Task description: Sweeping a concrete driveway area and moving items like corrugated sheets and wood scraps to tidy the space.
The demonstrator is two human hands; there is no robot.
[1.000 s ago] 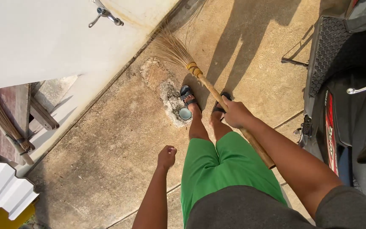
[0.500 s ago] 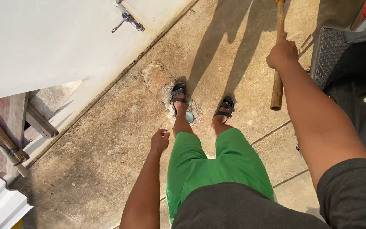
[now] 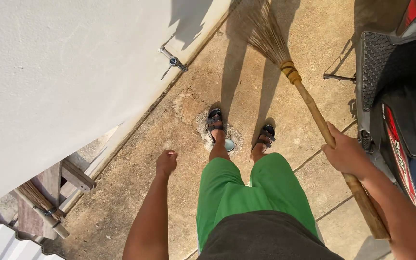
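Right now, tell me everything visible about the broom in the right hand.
The broom has a long, light-brown wooden handle and a fan of thin, stiff straw-coloured bristles, bound on with yellowish cord. It slants from lower right to upper middle, bristles forward over the concrete floor. The right hand grips the handle partway along.

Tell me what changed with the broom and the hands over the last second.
The right hand swung the broom up and out of view, then back down with its bristles ahead. The grip never let go. The left hand stayed fisted and empty; both feet remained on the concrete.
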